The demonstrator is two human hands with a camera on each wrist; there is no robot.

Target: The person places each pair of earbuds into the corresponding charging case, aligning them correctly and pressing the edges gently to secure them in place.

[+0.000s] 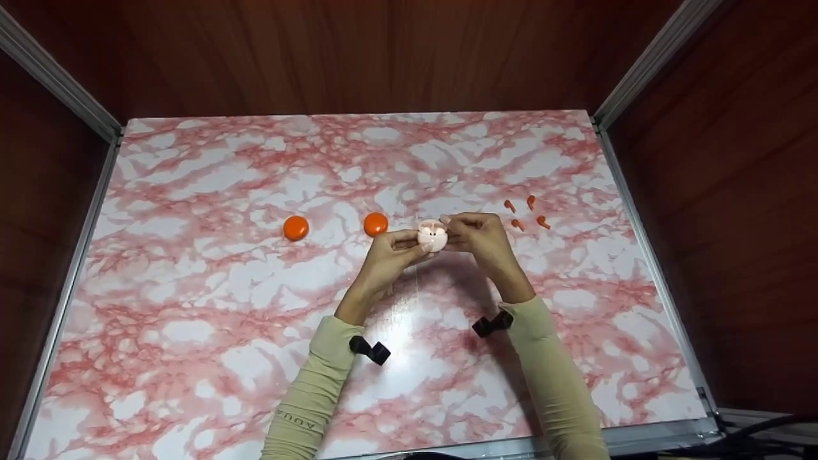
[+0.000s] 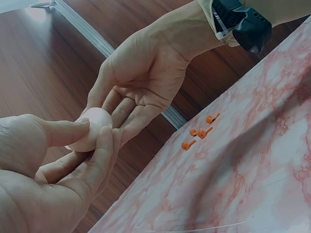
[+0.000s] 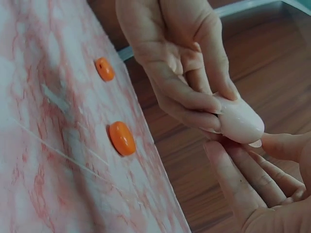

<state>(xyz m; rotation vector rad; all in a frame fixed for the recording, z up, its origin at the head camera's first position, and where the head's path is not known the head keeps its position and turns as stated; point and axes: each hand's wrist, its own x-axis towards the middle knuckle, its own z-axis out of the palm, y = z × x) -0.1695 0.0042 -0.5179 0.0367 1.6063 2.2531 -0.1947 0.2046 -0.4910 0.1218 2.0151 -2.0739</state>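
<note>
A small pale pink earbud case (image 1: 432,240) is held up above the table between both hands, its lid raised. Pale earbuds appear to sit inside, though they are small in the head view. My left hand (image 1: 386,259) grips the case body from the left, thumb on the front and fingers behind. From the right, my right hand (image 1: 484,243) holds the case at its lid edge between thumb and fingers. The right wrist view shows the case's smooth rounded shell (image 3: 241,120), with the right thumb against its rim. In the left wrist view, fingers partly cover the case (image 2: 100,117).
Two round orange cases, one farther left (image 1: 296,228) and one near the left hand (image 1: 376,224), lie on the marbled table (image 1: 211,275). Several orange earbuds (image 1: 531,203) lie right of the hands. Dark wood-look panels (image 1: 358,57) enclose the back and sides.
</note>
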